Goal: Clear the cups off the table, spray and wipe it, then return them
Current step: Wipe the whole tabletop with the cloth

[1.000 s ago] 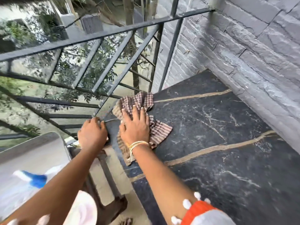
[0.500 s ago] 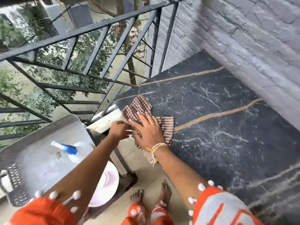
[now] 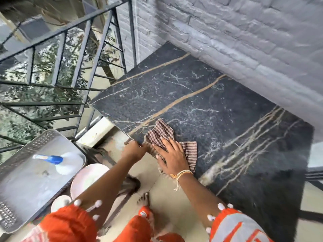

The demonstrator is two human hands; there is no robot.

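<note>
The cloth (image 3: 170,144) — a crumpled, brown-and-white checked rag — lies on the near left edge of the table (image 3: 201,105), part of it hanging over that edge. The right hand (image 3: 172,158) presses flat on it, fingers straight and spread wide, a bracelet of pale thread at the wrist. The left hand (image 3: 133,151) is just beside it at the table's edge, fingers curled; it looks to pinch the cloth's hanging corner, though the grip itself is hidden.

The table is a flat rectangular slab of black marble, polished, laced with thin white veins and crossed by long tan streaks. Its far and right sides meet a wall (image 3: 244,32) of grey rough-faced brick.

To the left, well apart from the slab, stands a metal tray (image 3: 26,154) with an embossed rim; a spray bottle (image 3: 58,162) — white body, blue head — lies on its side in it. Near the tray sits a round pale pink plate (image 3: 83,180), and nearer still a small white cup (image 3: 60,203), partly hidden by an orange sleeve. Beyond them a dark metal railing (image 3: 73,58) of slanted bars runs along the far left, with foliage behind it.
</note>
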